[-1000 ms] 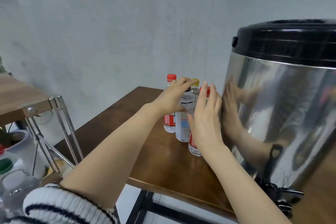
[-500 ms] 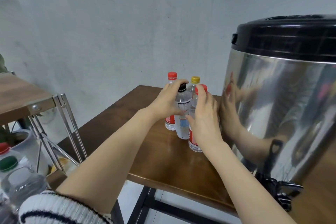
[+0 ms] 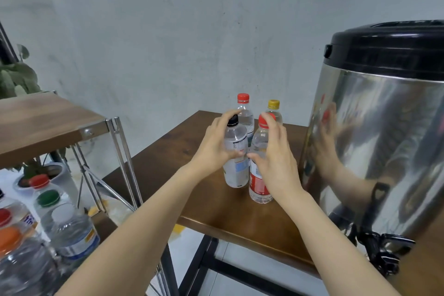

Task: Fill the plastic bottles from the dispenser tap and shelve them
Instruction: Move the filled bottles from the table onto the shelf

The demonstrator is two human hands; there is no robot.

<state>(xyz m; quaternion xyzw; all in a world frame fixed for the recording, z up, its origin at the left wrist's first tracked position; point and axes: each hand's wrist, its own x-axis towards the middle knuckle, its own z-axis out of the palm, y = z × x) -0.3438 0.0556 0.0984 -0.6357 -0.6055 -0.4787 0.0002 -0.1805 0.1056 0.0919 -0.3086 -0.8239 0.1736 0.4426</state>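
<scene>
1. The steel dispenser (image 3: 384, 139) with its black lid stands at the right end of the wooden table (image 3: 216, 204). Its black tap (image 3: 384, 252) juts out low at the front, over the table's near edge.
2. Four capped plastic bottles stand upright in a tight cluster on the table, just left of the dispenser.
3. The left hand (image 3: 216, 144) holds the black-capped bottle (image 3: 235, 151), the cluster's near one farther from the dispenser. The thumb lies across its front and the fingers curl behind its neck.
4. The right hand (image 3: 276, 158) wraps the near red-capped bottle (image 3: 260, 175), which stands next to the dispenser. The thumb is on its front and the fingers reach up its far side toward the cap.
5. Behind these two stand the far red-capped bottle (image 3: 243, 108) and the yellow-capped bottle (image 3: 274, 108), neither touched by a hand.
6. Well left of the dispenser is a metal-framed shelf rack (image 3: 48, 122) with a wooden top. More capped bottles (image 3: 72, 230) crowd its lower level.
</scene>
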